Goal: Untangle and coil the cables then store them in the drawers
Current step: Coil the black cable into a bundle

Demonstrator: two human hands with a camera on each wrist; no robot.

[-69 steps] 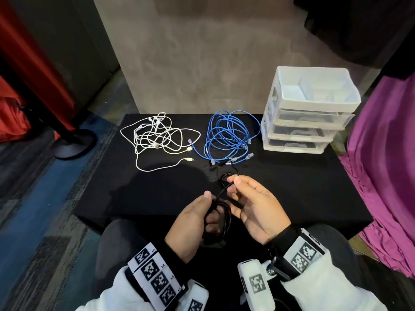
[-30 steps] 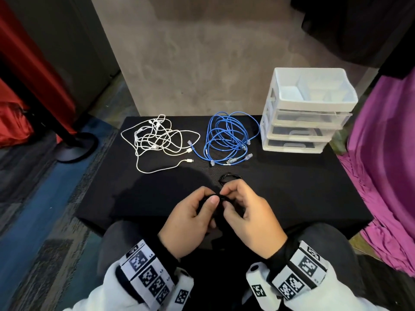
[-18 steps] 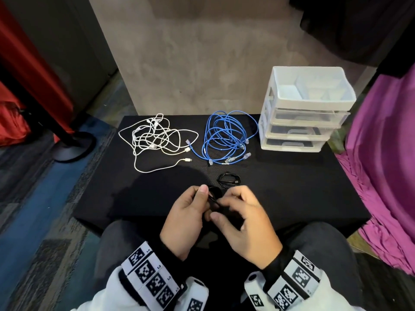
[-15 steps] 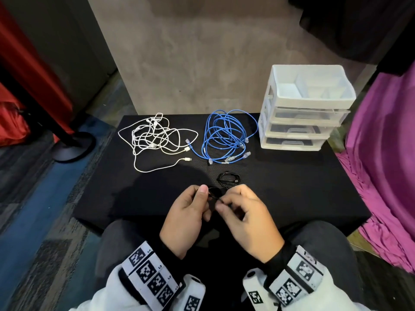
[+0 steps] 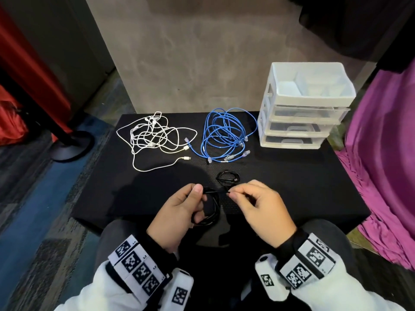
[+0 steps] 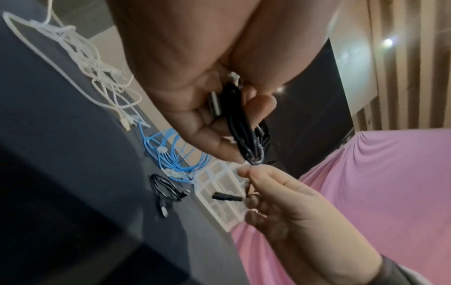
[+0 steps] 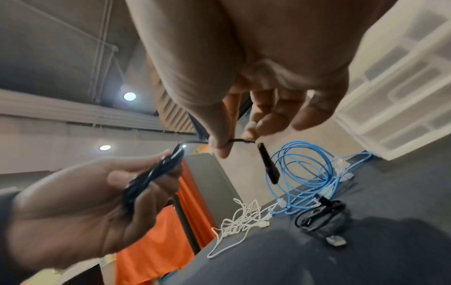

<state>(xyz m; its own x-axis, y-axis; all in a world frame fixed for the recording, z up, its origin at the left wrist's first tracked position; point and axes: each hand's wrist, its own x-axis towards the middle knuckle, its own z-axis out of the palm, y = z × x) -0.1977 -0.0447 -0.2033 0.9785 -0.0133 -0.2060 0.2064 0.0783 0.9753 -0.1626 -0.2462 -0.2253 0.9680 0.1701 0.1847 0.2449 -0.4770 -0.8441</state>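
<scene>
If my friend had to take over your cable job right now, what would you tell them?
Left hand grips a coiled black cable. Right hand pinches its loose end near the plug.
A second small black cable lies coiled on the table. The white cable and blue cable lie behind it, still in loose tangles.
The drawers at the back right are shut.
Left: finish this coil, coil the white and blue, store everything.

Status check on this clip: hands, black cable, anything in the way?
Left hand grips black cable coil. Right hand pinches its free end near the plug. Drawers shut; nothing in the way.
</scene>
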